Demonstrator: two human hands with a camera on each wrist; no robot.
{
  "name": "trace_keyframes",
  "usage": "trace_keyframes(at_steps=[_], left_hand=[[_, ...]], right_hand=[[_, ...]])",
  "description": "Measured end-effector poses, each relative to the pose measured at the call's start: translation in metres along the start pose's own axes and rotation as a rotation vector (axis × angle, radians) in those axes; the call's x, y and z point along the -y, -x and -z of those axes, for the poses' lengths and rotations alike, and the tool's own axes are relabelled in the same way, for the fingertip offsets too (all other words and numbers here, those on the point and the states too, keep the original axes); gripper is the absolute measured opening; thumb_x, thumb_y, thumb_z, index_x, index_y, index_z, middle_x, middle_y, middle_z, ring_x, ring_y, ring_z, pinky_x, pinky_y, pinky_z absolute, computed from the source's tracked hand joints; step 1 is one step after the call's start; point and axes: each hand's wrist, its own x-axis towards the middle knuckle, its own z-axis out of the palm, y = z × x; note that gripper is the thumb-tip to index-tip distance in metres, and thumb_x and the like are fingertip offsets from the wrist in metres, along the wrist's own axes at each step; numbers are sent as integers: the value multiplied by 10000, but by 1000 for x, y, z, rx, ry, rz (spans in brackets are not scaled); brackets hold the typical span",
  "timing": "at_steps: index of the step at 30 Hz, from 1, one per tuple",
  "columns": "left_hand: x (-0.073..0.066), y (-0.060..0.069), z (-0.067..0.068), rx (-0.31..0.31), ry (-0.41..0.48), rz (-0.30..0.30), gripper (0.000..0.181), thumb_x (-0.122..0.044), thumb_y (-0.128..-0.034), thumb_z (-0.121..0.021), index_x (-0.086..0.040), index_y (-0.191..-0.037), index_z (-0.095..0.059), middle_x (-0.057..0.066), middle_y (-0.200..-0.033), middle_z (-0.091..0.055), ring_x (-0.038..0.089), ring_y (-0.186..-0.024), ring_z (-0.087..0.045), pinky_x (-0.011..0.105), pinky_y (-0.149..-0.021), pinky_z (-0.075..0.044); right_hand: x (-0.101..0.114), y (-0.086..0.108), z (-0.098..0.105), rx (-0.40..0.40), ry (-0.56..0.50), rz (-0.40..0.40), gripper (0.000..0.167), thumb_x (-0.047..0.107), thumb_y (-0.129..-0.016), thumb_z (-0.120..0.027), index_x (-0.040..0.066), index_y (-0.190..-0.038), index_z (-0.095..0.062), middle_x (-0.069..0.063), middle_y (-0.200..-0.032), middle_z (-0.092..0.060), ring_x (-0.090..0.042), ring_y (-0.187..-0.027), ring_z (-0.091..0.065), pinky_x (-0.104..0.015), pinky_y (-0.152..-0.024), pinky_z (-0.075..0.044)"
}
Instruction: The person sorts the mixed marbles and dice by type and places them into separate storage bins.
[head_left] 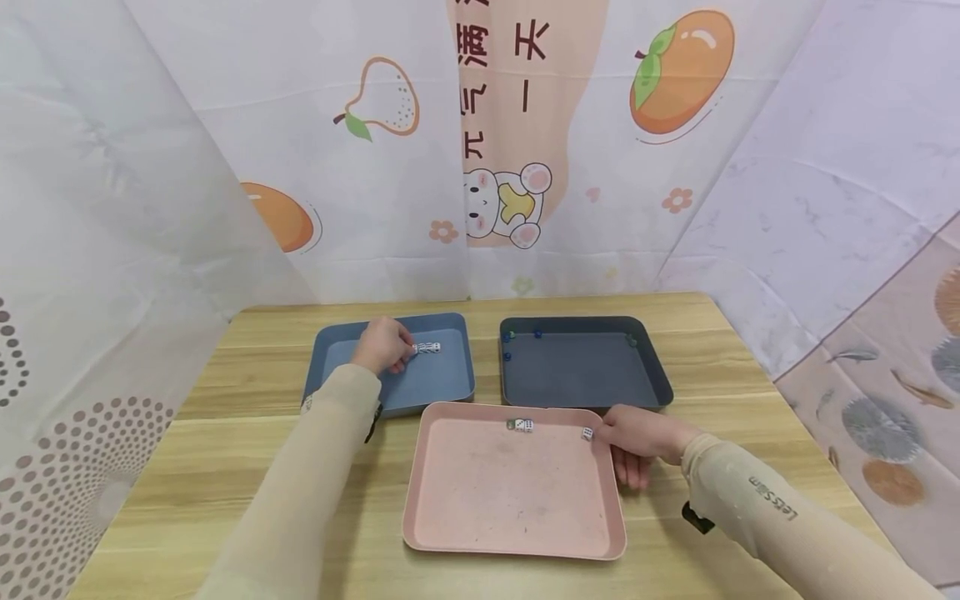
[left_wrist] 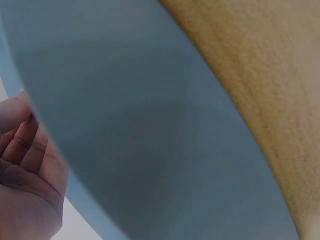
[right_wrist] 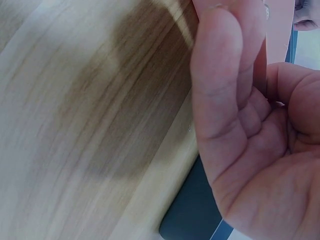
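Observation:
My left hand (head_left: 384, 343) reaches into the blue tray (head_left: 405, 387), thumb and forefinger together at the near end of a short row of white dice (head_left: 427, 347). It seems to pinch the end die; the fingertips are mostly hidden. In the left wrist view the tray wall (left_wrist: 150, 125) covers much of that hand (left_wrist: 30, 185). Over the right rim of the pink tray (head_left: 510, 500) lies my right hand (head_left: 641, 437). Its thumb is inside the rim and its fingers hang outside, gripping the edge. A single die (head_left: 587, 433) is close beside it in the tray.
Along the pink tray's back wall sit a green marble (head_left: 511, 424) and two dice (head_left: 524, 426). A dark grey tray (head_left: 577, 367) behind holds several blue and green marbles (head_left: 537, 333). All stand on a wood-grain table (head_left: 360, 508), with a printed curtain (head_left: 420, 217) behind.

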Motion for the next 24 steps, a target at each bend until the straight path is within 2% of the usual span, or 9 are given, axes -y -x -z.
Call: trace_keyframes(at_steps=[9,14,19,24], left_hand=[[0,2,-2,-7,-4,7,174,-69,-957,-709,1,-1111,-748,133,-861,-742,216,-643,-691,340,-589,-599],[0,5,1,0,30,1,226,-73,-962,-698,10,-1169,-734,145,-865,-751,197,-634,-698,322,-587,-614],[-6,13,2,18,62,-55,248,-84,-978,-678,19,-1199,-728,151,-886,-746,187,-630,-700,324,-595,-626],[-23,26,-2,47,78,-106,242,-130,-985,-691,5,-1179,-743,187,-925,-747,214,-651,-708,376,-631,-637]], right_hand=[[2,2,-1,-10,-1,-5,400,182,-1052,-461,-32,-780,-661,-112,-523,-642,-133,-366,-584,-329,-401,-556],[1,1,-2,-5,-4,1,404,183,-1053,-460,-37,-779,-661,-120,-525,-645,-135,-367,-587,-343,-407,-563],[2,2,-1,-8,16,5,423,187,-1049,-468,-34,-753,-672,-133,-527,-650,-137,-368,-593,-359,-416,-572],[2,2,-2,-18,24,6,406,191,-1051,-479,-31,-764,-661,-141,-531,-653,-149,-368,-596,-385,-422,-577]])
